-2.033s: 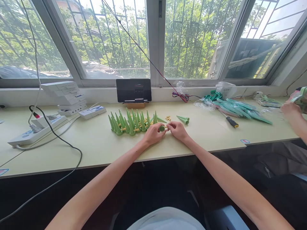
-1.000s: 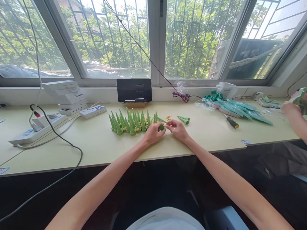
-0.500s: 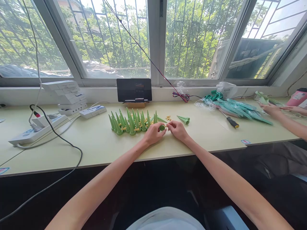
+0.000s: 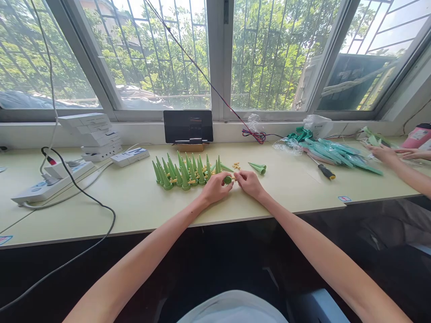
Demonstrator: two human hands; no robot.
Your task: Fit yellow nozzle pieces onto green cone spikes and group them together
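Note:
My left hand (image 4: 216, 187) is closed round a green plastic cone (image 4: 227, 180), its round base turned toward me. Right beside it, the fingers of my right hand (image 4: 249, 184) pinch a small yellow piece against the cone's side; most of that piece is hidden by the fingertips. Left of my hands, several green cones (image 4: 185, 177) stand upright in close rows, with yellow pieces sticking out near their bases. A few loose yellow pieces (image 4: 236, 165) lie just beyond my fingers. Loose green cones (image 4: 257, 168) rest on their sides to the right.
A tablet (image 4: 188, 127) leans by the window. White boxes (image 4: 96, 134) and a power strip (image 4: 54, 181) sit at left. Rightward lie a screwdriver (image 4: 326, 172) and teal plastic-wrapped items (image 4: 340, 154). Another person's hands (image 4: 387, 154) handle green pieces at far right.
My hands stay almost in place, with only a slight shift of the right fingers at the cone. The other person's hands at far right have moved slightly.

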